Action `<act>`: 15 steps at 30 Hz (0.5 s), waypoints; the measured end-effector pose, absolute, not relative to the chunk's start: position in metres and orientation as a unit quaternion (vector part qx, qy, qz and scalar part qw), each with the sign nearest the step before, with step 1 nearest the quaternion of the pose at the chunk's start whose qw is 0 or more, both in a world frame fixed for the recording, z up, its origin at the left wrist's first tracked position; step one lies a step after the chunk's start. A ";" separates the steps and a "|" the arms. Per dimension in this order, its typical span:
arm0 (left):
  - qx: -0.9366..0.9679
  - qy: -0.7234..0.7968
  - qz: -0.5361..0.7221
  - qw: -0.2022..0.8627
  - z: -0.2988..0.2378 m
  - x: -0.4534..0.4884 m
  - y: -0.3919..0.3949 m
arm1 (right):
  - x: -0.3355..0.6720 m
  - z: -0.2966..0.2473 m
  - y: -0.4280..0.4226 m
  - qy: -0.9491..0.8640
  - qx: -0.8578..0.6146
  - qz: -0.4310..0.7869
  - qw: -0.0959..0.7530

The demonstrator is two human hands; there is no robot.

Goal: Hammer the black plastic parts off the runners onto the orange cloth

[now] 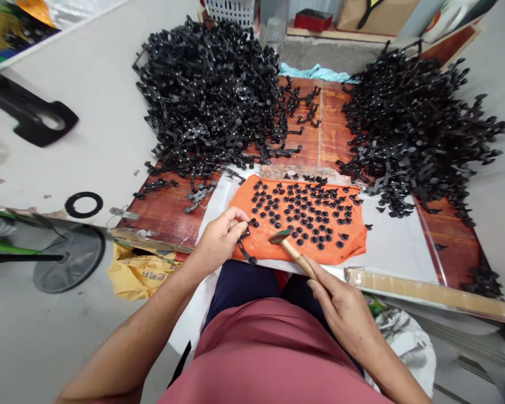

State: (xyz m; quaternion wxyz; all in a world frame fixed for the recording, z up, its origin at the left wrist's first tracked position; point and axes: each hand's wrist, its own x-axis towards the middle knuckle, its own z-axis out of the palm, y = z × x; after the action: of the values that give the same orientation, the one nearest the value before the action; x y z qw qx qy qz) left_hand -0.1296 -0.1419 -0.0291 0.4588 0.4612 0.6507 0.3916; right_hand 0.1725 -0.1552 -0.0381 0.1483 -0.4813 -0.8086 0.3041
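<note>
My left hand [224,235] pinches a slim black plastic part [246,251] with a round end, just over the left front of an orange cloth [261,247]. In my right hand [340,300] is a small hammer [298,259], gripped by its wooden handle. The hammer's head, green on top, is above the cloth close to the black part, and I cannot tell if it touches the cloth. Several small round black caps with pointed stems [303,216] are spread over the cloth, mostly stem up.
A big heap of black plastic parts [210,95] rises at the back left of the reddish wooden table [332,123]. Another heap [416,123] lies on the right. White sheeting [398,247] is under the cloth. A cardboard strip [425,289] runs along the front edge.
</note>
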 end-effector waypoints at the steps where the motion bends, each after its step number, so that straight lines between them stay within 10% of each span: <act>1: 0.468 0.651 0.388 0.454 -0.029 -0.128 -0.141 | 0.172 -0.039 -0.155 -0.807 -0.482 0.305 0.153; 15: 0.493 0.657 0.371 0.432 -0.039 -0.131 -0.138 | 0.170 -0.027 -0.148 -0.826 -0.467 0.278 0.148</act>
State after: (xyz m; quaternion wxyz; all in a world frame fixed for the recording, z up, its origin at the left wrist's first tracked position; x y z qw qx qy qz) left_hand -0.1310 -0.1383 -0.0389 0.4325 0.4928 0.6574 0.3714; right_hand 0.1701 -0.1481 -0.0272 0.1482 -0.4667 -0.8265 0.2778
